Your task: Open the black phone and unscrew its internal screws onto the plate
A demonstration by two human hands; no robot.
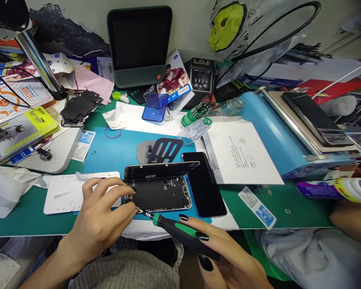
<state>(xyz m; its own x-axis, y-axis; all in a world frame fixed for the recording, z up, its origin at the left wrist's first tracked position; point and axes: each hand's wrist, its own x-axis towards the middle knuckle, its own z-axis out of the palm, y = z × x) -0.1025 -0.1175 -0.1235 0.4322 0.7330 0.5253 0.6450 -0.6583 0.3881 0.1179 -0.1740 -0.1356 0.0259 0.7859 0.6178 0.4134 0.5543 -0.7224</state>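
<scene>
An opened smartphone (153,196) lies on the blue mat, its battery and circuit parts bare. Its screen half (164,171) is tilted up along the far edge, against a black slotted stand (165,150). My left hand (104,212) grips the phone's left end, thumb and index finger bent around the corner. My right hand (225,253) holds a green and black screwdriver (180,235), its shaft pointing left to the near left corner of the phone, beside my left thumb. The exact tip is hard to make out there.
A dark phone (206,184) lies just right of the opened one. Behind stand a green bit holder (195,116) and a smart display (140,48). Battery boxes (21,134) are piled left. At the right are a blue machine (270,128) and another person's arm (351,220).
</scene>
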